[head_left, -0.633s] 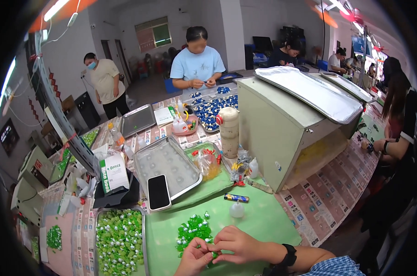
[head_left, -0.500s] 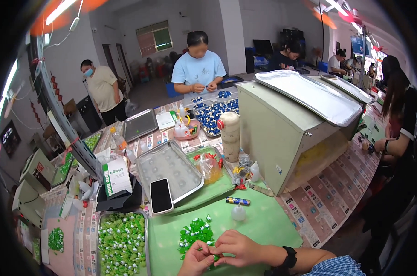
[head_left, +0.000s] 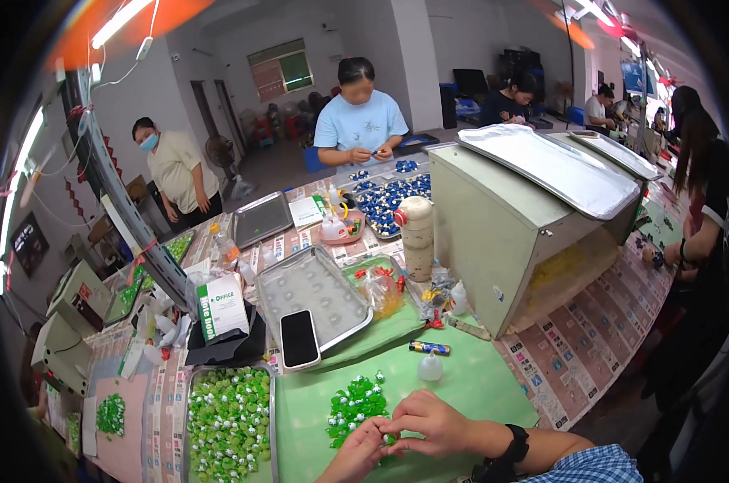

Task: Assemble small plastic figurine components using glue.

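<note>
Low in the picture, my left hand (head_left: pixel 361 447) and my right hand (head_left: pixel 434 425) meet fingertip to fingertip, both pinched closed. Between them shows a bit of a small green plastic piece (head_left: pixel 390 439), mostly hidden by the fingers. Just beyond my fingers lies a loose pile of small bright green pieces with white parts (head_left: pixel 356 406) on a green mat (head_left: pixel 485 386). Left of the pile, a metal tray (head_left: pixel 273 419) is filled with many similar green-and-white pieces.
A small white squeeze bottle (head_left: pixel 430 368) and a battery-like tube (head_left: pixel 430 348) sit beyond my right hand. Farther off are a phone (head_left: pixel 299 339) on a metal tray (head_left: pixel 350 328), a thermos (head_left: pixel 417 241) and a large metal cabinet (head_left: pixel 477 233). A co-worker (head_left: pixel 363 121) handles blue pieces opposite.
The whole scene has shifted slightly right in the picture as my view turned. My hands stay together at the small piece, with a slight shift of the fingers.
</note>
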Demonstrator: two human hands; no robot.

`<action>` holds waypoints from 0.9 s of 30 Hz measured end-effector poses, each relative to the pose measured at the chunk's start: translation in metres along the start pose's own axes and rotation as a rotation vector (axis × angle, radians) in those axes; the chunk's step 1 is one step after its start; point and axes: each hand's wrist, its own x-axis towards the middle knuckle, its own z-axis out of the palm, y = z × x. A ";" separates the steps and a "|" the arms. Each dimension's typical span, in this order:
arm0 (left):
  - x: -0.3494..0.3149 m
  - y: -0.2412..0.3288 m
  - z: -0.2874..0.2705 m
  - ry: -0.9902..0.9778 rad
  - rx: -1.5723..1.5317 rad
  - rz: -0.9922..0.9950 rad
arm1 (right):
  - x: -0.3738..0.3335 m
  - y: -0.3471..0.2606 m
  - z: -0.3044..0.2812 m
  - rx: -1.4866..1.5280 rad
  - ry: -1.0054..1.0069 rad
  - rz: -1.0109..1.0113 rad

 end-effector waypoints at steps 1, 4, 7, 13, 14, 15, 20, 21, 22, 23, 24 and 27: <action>0.001 0.002 0.003 0.022 -0.006 -0.024 | 0.000 0.000 0.001 -0.002 -0.007 -0.002; 0.008 0.006 0.001 -0.055 0.008 -0.038 | 0.003 0.003 0.002 -0.038 -0.010 -0.002; 0.016 -0.031 -0.018 -0.046 -0.131 -0.028 | 0.006 0.002 0.002 -0.018 0.015 -0.003; 0.024 -0.026 0.000 -0.013 -0.037 -0.070 | 0.003 0.006 0.004 0.027 -0.005 0.012; 0.026 -0.027 0.000 -0.015 -0.041 -0.071 | 0.002 0.006 0.003 0.030 -0.009 0.026; 0.027 -0.030 -0.003 -0.037 -0.022 -0.081 | 0.002 0.007 0.005 0.034 -0.016 0.041; 0.025 -0.038 -0.004 -0.038 -0.080 -0.119 | 0.000 0.009 0.005 0.035 -0.012 0.047; 0.023 -0.036 -0.006 -0.051 -0.066 -0.139 | 0.001 0.008 0.005 0.032 -0.014 0.041; 0.020 -0.035 -0.008 -0.063 -0.053 -0.159 | 0.000 0.008 0.006 0.036 -0.020 0.044; 0.017 -0.034 -0.009 -0.059 -0.060 -0.159 | -0.001 0.007 0.008 0.054 -0.004 0.059; 0.012 -0.032 -0.009 -0.054 -0.023 -0.184 | -0.002 0.007 0.011 0.071 0.011 0.073; 0.010 -0.031 -0.001 -0.043 -0.024 -0.174 | -0.002 0.003 0.011 0.070 0.083 0.013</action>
